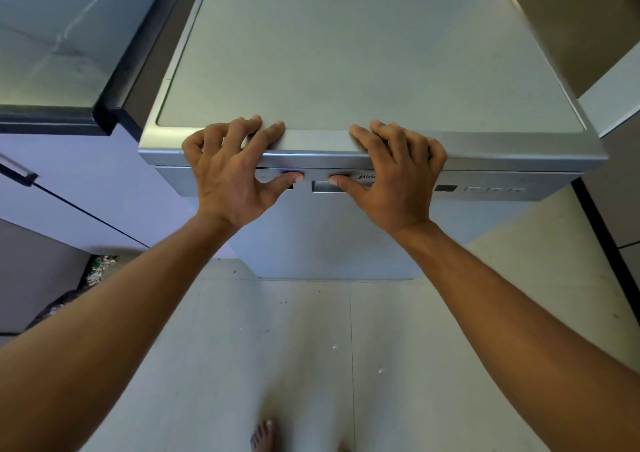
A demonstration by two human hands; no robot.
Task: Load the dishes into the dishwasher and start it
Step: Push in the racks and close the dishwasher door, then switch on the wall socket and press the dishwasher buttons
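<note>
A silver freestanding dishwasher (pixel 363 53) fills the middle of the view, seen from above, with its door (pixel 329 237) closed. My left hand (pixel 228 171) grips the front top edge, bent fingers on the lid and thumb pressed on the door's upper strip. My right hand (pixel 398 178) holds the same edge in the same way, its thumb at the handle recess (pixel 323 187). The two thumbs nearly meet. A dark display (pixel 446 188) sits on the control strip to the right. No dishes are in view.
A dark-edged counter (pixel 52 36) stands at the left over a pale cabinet front (pixel 86 192). A bag of scraps (pixel 98 268) lies on the floor at lower left. Pale floor tiles (pixel 277 347) lie before the dishwasher, with a bare foot (pixel 263 434) at the bottom.
</note>
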